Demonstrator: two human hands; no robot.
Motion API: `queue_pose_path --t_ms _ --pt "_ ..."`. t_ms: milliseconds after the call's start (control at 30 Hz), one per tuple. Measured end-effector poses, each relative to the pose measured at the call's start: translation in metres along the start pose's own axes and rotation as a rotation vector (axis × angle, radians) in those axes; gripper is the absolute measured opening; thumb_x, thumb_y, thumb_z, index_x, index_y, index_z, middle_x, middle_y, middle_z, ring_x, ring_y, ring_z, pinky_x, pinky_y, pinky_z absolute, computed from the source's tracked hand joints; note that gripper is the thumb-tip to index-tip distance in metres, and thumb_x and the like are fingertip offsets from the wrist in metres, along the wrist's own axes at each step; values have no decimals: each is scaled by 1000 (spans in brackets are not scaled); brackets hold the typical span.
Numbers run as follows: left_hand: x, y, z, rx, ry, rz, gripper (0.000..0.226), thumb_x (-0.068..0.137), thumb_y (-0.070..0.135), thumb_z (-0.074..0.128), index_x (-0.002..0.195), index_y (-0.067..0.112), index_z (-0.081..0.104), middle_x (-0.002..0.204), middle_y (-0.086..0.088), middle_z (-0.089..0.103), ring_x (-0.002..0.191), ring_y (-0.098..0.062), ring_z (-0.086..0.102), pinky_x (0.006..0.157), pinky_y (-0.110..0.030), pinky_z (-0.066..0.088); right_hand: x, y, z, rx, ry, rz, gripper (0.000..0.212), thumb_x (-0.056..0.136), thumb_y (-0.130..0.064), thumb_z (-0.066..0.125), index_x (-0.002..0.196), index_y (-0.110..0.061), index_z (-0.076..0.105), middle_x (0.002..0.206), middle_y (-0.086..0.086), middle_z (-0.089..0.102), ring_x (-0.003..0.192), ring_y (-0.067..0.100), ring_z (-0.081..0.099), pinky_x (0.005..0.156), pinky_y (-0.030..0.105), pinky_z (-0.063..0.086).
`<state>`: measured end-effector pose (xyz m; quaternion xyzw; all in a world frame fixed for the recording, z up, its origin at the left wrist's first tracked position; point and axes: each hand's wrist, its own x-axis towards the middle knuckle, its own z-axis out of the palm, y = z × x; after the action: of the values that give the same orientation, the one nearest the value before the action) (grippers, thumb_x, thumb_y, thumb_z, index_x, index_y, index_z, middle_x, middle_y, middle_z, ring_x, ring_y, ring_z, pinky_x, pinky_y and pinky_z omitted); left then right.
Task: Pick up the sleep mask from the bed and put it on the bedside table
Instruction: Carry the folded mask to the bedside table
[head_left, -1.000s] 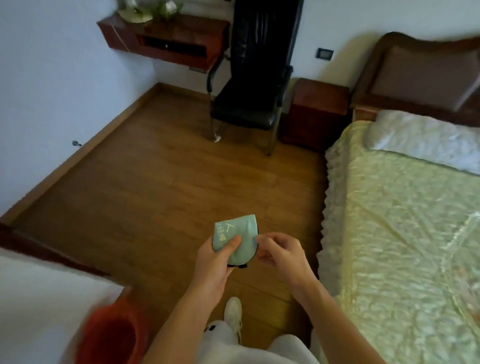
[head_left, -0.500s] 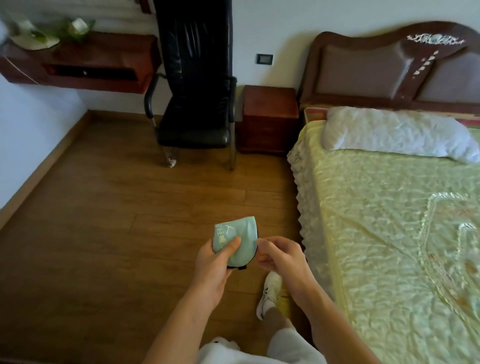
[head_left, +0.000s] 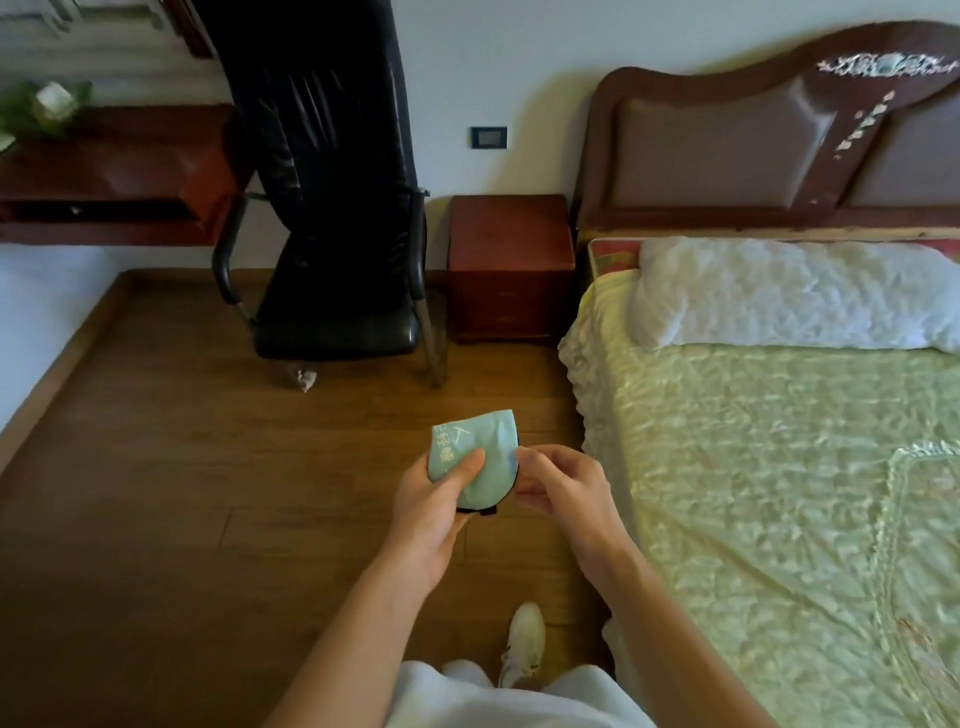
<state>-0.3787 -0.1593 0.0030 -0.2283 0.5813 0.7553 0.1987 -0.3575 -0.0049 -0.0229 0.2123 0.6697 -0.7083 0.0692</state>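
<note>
While the head view has swung round to face the bedside table (head_left: 511, 228), now nearer and square ahead, the folded sleep mask (head_left: 475, 457) stays off the bed (head_left: 779, 441). Left hand (head_left: 434, 499) pinches it by thumb; right hand (head_left: 563, 486) nips its edge. Carry under way, placing remains.

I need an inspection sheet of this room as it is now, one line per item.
Surface: bedside table, top bare, between chair and bed.
Job's things: sleep mask, folded, held above the floor.
Clutter: small pale scrap on the floor under the chair.
Grippers: left hand pinches the mask; right hand touches its edge.
Cables: nothing seen.
Surroundings: bed, pillow, wall shelf.
</note>
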Motion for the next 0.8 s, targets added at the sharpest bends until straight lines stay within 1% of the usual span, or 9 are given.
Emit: queue_pose_path --t_ms 67,100,167,300,433,500,633,700,800 --pt "25 18 26 12 -13 7 33 86 15 70 119 15 63 115 -11 72 106 -26 68 89 -42 57 33 -19 -13 13 -3 -10 38 78 -48 72 99 -17 78 92 4 82 87 17 78 76 30 64" --pt "36 26 36 16 -18 10 32 87 15 70 118 16 63 114 -11 72 106 -26 68 89 -42 57 48 -27 -18 16 -7 -9 38 78 -47 72 99 -17 78 93 4 82 88 17 78 77 31 64" --pt "57 40 54 24 -19 12 29 87 15 70 115 18 64 113 -10 72 105 -26 68 87 -40 58 74 -40 -26 16 -15 7 36 80 -45 72 100 -16 77 94 6 82 89 18 78 79 33 64" --pt "97 64 78 29 -14 2 22 87 15 69 106 24 63 111 -9 70 104 -24 67 81 -36 59 120 -56 -34 21 -21 42 26 89 -37 72 102 -15 77 96 7 81 91 21 78 83 37 65" --pt "144 90 94 33 -16 -2 21 88 13 68 107 21 65 107 -8 72 100 -23 69 77 -34 59 170 -76 -34 29 -10 61 37 79 -46 72 100 -15 79 94 7 81 90 21 77 81 35 64" --pt "172 103 101 32 -19 4 23 88 13 68 110 19 65 106 -8 73 98 -23 70 77 -34 59 198 -86 -33 26 -5 60 39 78 -48 72 99 -16 80 94 6 82 91 21 77 81 34 64" --pt "239 134 112 40 -29 4 30 87 14 70 116 18 64 114 -10 71 106 -26 67 87 -40 57 267 -111 -26 15 22 51 35 80 -48 71 97 -18 81 93 7 82 92 22 77 83 38 64" --pt "277 155 118 19 -40 1 24 86 14 70 108 22 65 113 -10 71 106 -26 67 90 -42 56 307 -127 -19 0 48 44 32 82 -49 70 93 -21 80 89 4 82 88 20 78 80 36 65" --pt "333 193 127 -14 -57 -5 21 86 13 71 101 26 66 111 -8 72 104 -25 68 87 -40 57 367 -158 -9 -17 74 40 25 89 -47 70 87 -23 79 80 -3 81 83 18 78 76 35 65"
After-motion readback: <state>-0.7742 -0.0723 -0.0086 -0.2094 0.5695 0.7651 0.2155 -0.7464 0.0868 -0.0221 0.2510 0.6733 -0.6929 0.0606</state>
